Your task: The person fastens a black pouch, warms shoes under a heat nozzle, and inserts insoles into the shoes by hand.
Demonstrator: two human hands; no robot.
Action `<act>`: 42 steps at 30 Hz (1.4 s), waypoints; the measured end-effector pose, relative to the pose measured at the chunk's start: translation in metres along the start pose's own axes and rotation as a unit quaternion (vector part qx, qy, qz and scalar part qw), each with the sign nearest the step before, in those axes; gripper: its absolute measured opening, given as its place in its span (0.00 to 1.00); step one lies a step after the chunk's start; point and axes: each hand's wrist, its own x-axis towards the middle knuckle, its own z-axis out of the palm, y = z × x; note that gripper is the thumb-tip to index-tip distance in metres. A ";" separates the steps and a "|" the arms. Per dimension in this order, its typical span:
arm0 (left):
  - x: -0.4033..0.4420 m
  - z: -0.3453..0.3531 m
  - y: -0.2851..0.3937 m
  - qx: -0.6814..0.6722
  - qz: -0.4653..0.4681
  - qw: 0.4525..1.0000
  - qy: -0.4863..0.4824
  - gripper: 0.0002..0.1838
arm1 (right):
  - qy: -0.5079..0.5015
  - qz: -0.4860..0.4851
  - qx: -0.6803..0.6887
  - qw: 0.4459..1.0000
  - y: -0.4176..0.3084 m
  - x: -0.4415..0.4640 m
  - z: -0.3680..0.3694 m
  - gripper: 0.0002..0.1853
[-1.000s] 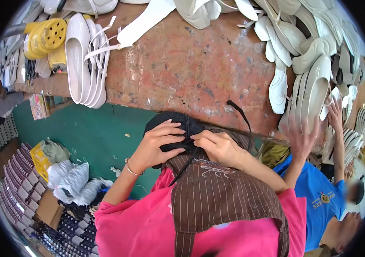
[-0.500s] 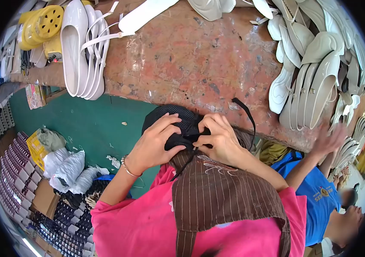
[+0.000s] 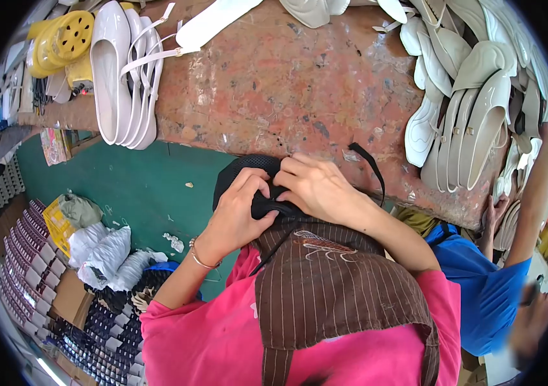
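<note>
A black mesh-fabric item (image 3: 230, 175) with a rounded end is held against the front of the brown pinstriped apron (image 3: 338, 302), at the table's near edge; its exact kind is hard to make out. My left hand (image 3: 238, 209) is closed on its left side, thumb toward me and fingers curled over the top. From the right, my right hand (image 3: 318, 190) pinches the same fabric, its fingertips close to those of the left. A loose black strap (image 3: 372, 168) curves over the table edge right of my right hand.
White strapped shoes (image 3: 110, 77) stand nested on the worn red table (image 3: 255, 83) at left, near yellow clogs (image 3: 71, 35). Beige shoes (image 3: 480, 122) and insoles pile up at right. A co-worker in a blue shirt (image 3: 486, 296) is close on my right. Plastic bags (image 3: 103, 251) lie lower left.
My right hand has shifted left and turned more back-up, closer to my left hand. The co-worker's arm has swung outward and up toward the shoes at the right.
</note>
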 end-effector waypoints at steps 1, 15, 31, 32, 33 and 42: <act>0.000 0.000 0.000 0.003 0.003 1.000 -0.002 0.21 | 0.029 -0.023 -0.027 0.999 0.002 0.001 0.000 0.09; 0.009 -0.015 0.010 0.102 0.063 0.989 -0.082 0.13 | 0.037 0.029 -0.076 0.996 -0.005 -0.057 -0.017 0.09; -0.029 -0.042 -0.018 0.065 -0.036 0.977 -0.201 0.11 | 0.230 0.256 0.165 0.924 0.007 -0.142 0.009 0.08; -0.035 -0.042 -0.022 0.059 -0.058 0.975 -0.205 0.11 | 0.248 0.277 0.173 0.912 0.005 -0.157 0.014 0.05; -0.042 -0.041 -0.026 0.051 -0.080 0.974 -0.207 0.11 | 0.264 0.302 0.148 0.904 0.002 -0.173 0.021 0.02; -0.055 -0.033 -0.050 -0.008 -0.123 0.962 -0.242 0.10 | 0.163 0.649 0.128 0.732 0.088 -0.379 0.122 0.06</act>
